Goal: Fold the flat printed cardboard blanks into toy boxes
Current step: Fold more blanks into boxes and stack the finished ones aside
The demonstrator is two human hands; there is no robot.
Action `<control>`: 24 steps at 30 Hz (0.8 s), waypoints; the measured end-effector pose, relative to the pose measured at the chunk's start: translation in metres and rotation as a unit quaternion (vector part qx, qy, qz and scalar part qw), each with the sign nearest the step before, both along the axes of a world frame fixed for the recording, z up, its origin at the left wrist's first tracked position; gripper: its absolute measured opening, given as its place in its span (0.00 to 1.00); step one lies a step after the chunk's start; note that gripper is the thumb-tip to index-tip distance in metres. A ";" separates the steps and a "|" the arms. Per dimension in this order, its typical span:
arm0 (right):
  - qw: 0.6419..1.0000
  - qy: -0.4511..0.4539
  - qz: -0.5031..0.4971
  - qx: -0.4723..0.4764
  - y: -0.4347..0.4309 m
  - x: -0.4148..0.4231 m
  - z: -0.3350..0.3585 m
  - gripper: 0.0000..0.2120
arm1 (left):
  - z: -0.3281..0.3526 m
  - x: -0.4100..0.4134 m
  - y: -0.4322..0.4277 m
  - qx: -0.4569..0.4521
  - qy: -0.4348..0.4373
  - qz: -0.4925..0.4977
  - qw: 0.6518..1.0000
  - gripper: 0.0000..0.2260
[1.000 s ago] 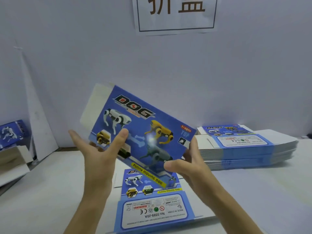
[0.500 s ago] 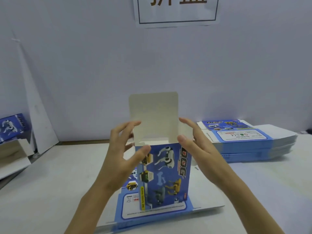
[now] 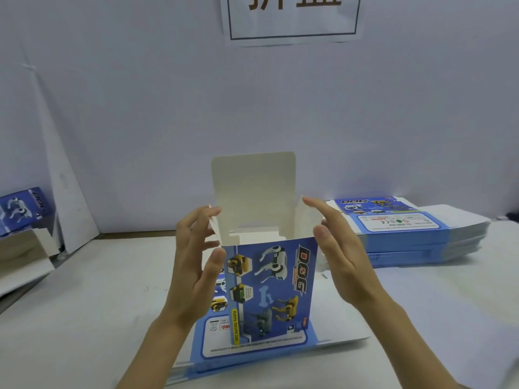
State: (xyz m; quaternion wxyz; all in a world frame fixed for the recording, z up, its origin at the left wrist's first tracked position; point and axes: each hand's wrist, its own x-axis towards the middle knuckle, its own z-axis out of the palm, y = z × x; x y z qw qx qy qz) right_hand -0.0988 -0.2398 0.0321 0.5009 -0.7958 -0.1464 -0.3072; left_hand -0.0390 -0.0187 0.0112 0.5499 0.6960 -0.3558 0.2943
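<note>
From the head view, the toy box [image 3: 269, 290] stands upright on end on a low pile of flat blanks [image 3: 331, 339] lying on the bench [image 3: 84, 318]. Its printed front faces the camera, its top is open, and the tall lid flap [image 3: 252, 189] stands up at the far side. The likely trouble is at that open top. If the lid comes down before the left side flap [image 3: 214, 223] and right side flap [image 3: 309, 217] are turned in, they may catch or crease and the tuck will not seat. The box is light, hollow card with only fingertips steadying it, so an uneven push from one side could also tip it or skew it out of square on the slippery printed sheets beneath. The left hand [image 3: 193, 265] is loosely open. Its thumb touches the front panel near the upper left corner and its curved fingers reach the left side flap, gripping nothing firmly. The right hand [image 3: 339, 254] is spread wider, with fingers nearly straight beside the right side flap and the thumb tip at the upper right corner. A taller stack of blanks [image 3: 407, 237] waits to the right.
</note>
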 end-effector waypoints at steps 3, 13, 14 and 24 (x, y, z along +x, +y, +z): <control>0.999 -0.034 0.009 0.019 -0.004 0.004 -0.008 0.20 | -0.004 0.000 0.002 -0.001 -0.008 0.003 1.000 0.16; 0.995 -0.085 -0.044 0.016 -0.015 0.013 -0.016 0.23 | -0.026 -0.004 0.020 0.030 -0.004 0.025 0.999 0.24; 0.993 -0.097 -0.064 0.010 -0.016 0.014 -0.016 0.22 | -0.026 -0.004 0.019 0.026 -0.004 0.030 0.999 0.24; 0.998 0.007 -0.047 0.035 -0.015 0.004 -0.037 0.24 | -0.037 -0.011 0.010 -0.002 0.064 0.029 0.998 0.24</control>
